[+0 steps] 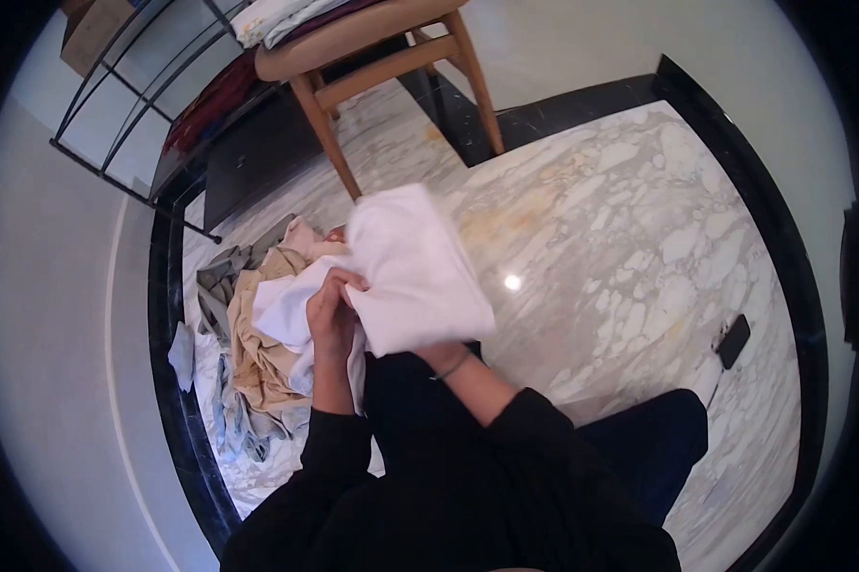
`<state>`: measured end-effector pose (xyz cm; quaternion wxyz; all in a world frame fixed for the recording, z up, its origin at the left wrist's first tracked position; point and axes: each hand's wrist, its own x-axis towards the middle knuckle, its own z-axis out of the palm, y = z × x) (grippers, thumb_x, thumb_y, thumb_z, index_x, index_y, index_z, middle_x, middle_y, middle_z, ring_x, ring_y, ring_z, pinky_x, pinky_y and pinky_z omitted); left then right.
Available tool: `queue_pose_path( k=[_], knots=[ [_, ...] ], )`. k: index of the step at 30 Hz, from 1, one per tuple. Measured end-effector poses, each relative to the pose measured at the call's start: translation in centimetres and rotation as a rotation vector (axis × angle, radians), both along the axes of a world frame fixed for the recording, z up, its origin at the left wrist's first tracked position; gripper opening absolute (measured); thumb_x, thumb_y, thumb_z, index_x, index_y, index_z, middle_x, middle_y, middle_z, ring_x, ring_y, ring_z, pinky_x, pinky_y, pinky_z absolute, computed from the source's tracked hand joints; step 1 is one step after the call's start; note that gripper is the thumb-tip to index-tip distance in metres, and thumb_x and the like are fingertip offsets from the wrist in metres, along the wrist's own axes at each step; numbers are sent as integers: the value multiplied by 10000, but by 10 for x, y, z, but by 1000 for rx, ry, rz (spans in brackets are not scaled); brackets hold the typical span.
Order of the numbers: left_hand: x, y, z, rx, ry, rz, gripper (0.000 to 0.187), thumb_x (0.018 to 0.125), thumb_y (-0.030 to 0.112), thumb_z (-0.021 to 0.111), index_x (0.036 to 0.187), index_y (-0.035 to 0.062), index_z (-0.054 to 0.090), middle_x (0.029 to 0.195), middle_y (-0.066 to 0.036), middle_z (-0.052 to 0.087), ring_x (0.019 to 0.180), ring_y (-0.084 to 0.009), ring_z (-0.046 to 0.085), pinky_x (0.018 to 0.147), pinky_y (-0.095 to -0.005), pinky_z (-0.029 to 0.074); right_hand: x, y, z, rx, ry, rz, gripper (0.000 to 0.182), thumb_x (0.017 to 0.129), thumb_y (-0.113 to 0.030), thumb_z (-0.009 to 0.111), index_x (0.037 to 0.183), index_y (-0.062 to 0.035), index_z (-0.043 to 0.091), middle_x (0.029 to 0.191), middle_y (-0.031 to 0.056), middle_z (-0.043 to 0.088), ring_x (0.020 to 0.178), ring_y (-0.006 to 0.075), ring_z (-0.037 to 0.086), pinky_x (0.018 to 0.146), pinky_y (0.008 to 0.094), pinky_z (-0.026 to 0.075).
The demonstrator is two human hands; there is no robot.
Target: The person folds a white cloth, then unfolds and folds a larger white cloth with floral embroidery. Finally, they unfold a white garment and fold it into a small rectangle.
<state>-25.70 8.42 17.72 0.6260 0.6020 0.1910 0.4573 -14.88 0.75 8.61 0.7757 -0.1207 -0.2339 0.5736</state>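
Note:
A folded white cloth [415, 272] is held up off the floor in front of my body. My left hand [332, 303] pinches its near left edge between thumb and fingers. Beneath the cloth, my right hand [439, 357] holds it from below; only the wrist side shows, and the fingers are hidden. To the left lies a heap of loose clothes, among them a white garment [286, 307] close to my left hand, a tan garment [258, 357] and a grey-green one [222, 281].
A wooden chair [386, 43] with folded fabrics [282, 17] on its seat stands ahead. At the far left is a black metal rack [129, 181]. A dark phone-like object [734, 341] lies on the marble floor [620, 238] at right. Dark skirting borders the walls.

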Motion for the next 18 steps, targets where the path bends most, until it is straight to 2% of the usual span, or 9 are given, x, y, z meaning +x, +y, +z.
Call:
queue_pose_path(
  k=[1,4,7,9,10,11,13,16,18],
  knots=[
    [15,-4,8,11,9,-112,432,1006,335,414,834,-41,537,880,-111,526,879,-203,497,825,-303,370,22,-37,31,-66,-383,-246,542,964,-354,498,1414,-66,404,1383,115,500,1286,248,464,1088,378,373],
    [64,-11,18,-43,-157,-382,459,1004,357,406,783,-27,528,828,-102,494,863,-214,497,827,-303,357,72,-103,59,-250,-342,-388,562,977,-332,484,1449,-58,347,1415,117,468,1297,234,452,1095,359,366],
    [117,-37,32,-423,-461,-608,492,1015,335,363,577,112,383,729,-56,441,749,-179,449,777,-287,347,150,-164,-5,-264,-685,-443,549,1007,-360,387,1451,-44,331,1426,126,449,1291,243,460,1065,397,406],
    [151,-38,21,-518,-533,-823,519,1021,327,338,532,158,301,662,-29,399,681,-161,418,744,-280,341,191,-201,-18,-113,-367,-276,542,1018,-370,353,1445,-37,339,1412,130,462,1268,248,484,1046,411,430],
    [167,-36,8,-476,-494,-919,533,1026,325,322,518,176,260,620,-13,371,643,-151,400,722,-277,338,201,-221,-3,26,129,-104,537,1017,-363,365,1443,-37,346,1397,130,479,1250,245,502,1043,402,432],
    [180,-52,18,-235,-95,-691,515,1021,311,348,530,173,282,564,-7,316,598,-142,376,683,-274,345,208,-242,8,-73,97,-162,543,1012,-367,378,1440,-35,350,1386,130,490,1236,247,513,1037,404,437],
    [206,-73,-11,-301,393,-628,414,995,331,444,668,89,520,660,-29,494,707,-140,501,720,-312,426,220,-277,25,-276,36,-271,554,1002,-376,404,1435,-33,359,1363,131,512,1208,250,536,1025,409,445],
    [222,-119,-63,73,634,-642,478,973,469,456,1048,18,594,948,-74,606,911,-176,553,804,-337,445,253,-292,-15,-579,38,-430,615,940,-433,502,1399,-35,403,1367,128,501,1218,271,512,1039,434,399],
    [229,-141,-88,-156,893,-685,589,954,521,468,1231,7,545,1103,-98,613,1006,-203,551,855,-353,446,265,-309,-46,-963,0,-488,677,895,-466,550,1401,-43,399,1404,127,461,1277,294,443,1067,461,327]
  ],
)
